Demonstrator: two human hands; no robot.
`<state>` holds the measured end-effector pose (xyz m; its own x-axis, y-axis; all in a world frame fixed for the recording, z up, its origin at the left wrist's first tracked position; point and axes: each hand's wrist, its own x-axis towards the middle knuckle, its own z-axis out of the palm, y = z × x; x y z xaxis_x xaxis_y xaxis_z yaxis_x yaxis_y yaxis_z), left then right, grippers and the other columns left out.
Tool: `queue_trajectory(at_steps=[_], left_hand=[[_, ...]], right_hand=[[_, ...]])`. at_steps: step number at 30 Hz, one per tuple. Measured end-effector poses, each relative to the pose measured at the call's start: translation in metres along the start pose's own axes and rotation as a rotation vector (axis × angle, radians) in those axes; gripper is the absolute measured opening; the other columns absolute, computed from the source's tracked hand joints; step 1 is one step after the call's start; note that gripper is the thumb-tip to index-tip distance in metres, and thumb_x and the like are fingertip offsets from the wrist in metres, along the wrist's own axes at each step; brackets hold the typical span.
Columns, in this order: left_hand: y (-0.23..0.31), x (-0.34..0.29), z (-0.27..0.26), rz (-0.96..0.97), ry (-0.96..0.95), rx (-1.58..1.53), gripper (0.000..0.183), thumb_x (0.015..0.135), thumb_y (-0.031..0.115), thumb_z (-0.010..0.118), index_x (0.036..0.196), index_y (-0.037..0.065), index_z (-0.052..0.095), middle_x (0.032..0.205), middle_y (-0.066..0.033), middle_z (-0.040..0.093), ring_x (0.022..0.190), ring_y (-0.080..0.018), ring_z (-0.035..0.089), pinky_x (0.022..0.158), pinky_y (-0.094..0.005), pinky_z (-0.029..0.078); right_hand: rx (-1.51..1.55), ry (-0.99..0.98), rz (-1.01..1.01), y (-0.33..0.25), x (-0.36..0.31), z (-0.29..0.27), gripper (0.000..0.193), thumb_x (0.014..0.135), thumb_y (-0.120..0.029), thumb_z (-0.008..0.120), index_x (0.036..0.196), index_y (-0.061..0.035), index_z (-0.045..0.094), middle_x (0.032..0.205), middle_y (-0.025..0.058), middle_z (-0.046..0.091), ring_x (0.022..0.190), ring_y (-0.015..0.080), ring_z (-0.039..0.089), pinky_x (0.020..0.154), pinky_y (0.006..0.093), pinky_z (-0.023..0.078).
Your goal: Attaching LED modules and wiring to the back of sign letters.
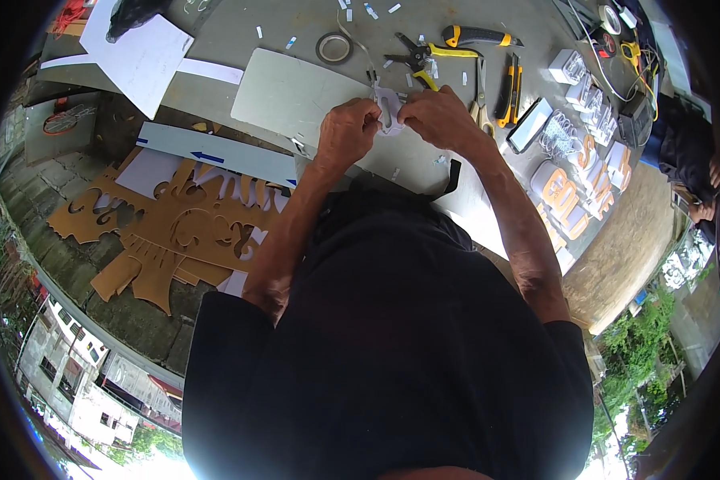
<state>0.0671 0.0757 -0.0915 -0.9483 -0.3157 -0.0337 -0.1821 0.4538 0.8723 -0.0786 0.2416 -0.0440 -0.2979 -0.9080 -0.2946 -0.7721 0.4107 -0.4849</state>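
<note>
A small white hollow letter-like piece (390, 118) with a raised wall is between my hands, over the front part of the grey table (216, 32). My left hand (350, 130) pinches its left side with curled fingers. On its right side, my right hand (438, 118) grips the edge between thumb and fingers. A thin wire (363, 50) runs down to the piece's upper left. Just beyond my right hand lie yellow-and-black pliers (424, 58), one handle end close to my fingers. Scissors (481, 100) rest to the right of that hand.
A pale flat board (284, 88) lies left of my hands, with a roll of tape (334, 49) beyond it. Utility knives (478, 36), a phone (530, 126) and several orange-and-white letters (556, 192) are at right. Brown cut-out sheets (176, 224) lie lower left. Another person (688, 152) is far right.
</note>
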Motion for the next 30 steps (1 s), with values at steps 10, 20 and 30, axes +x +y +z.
queue_trajectory(at_steps=[10, 20, 30], left_hand=[[0.0, 0.0, 0.0, 0.062, -0.004, 0.032, 0.021, 0.076, -0.003, 0.08, 0.091, 0.0, 0.066, 0.083, -0.0121, 0.07, 0.07, -0.0241, 0.069, 0.064, -0.035, 0.053], [0.035, -0.001, 0.001, 0.153, 0.234, 0.259, 0.022, 0.079, -0.003, 0.076, 0.098, 0.005, 0.069, 0.083, -0.0109, 0.072, 0.072, -0.0302, 0.07, 0.067, -0.0393, 0.055], [0.042, 0.001, 0.017, 0.008, -0.009, 0.238, 0.022, 0.077, 0.017, 0.085, 0.096, 0.008, 0.078, 0.076, -0.014, 0.072, 0.064, -0.0272, 0.069, 0.063, -0.0369, 0.055]], right_hand=[[0.008, -0.064, -0.099, 0.006, 0.019, 0.003, 0.002, 0.086, -0.013, 0.072, 0.088, -0.0131, 0.072, 0.082, 0.0059, 0.069, 0.09, 0.027, 0.067, 0.085, 0.0424, 0.042], [-0.036, 0.014, -0.12, 0.011, 0.022, 0.002, 0.006, 0.09, -0.015, 0.07, 0.092, -0.0099, 0.072, 0.075, 0.009, 0.068, 0.083, 0.0302, 0.067, 0.086, 0.0442, 0.042], [0.316, -0.036, 0.027, 0.01, 0.026, -0.012, 0.009, 0.093, -0.009, 0.065, 0.1, -0.0038, 0.063, 0.081, 0.0131, 0.071, 0.074, 0.0322, 0.069, 0.072, 0.0431, 0.052]])
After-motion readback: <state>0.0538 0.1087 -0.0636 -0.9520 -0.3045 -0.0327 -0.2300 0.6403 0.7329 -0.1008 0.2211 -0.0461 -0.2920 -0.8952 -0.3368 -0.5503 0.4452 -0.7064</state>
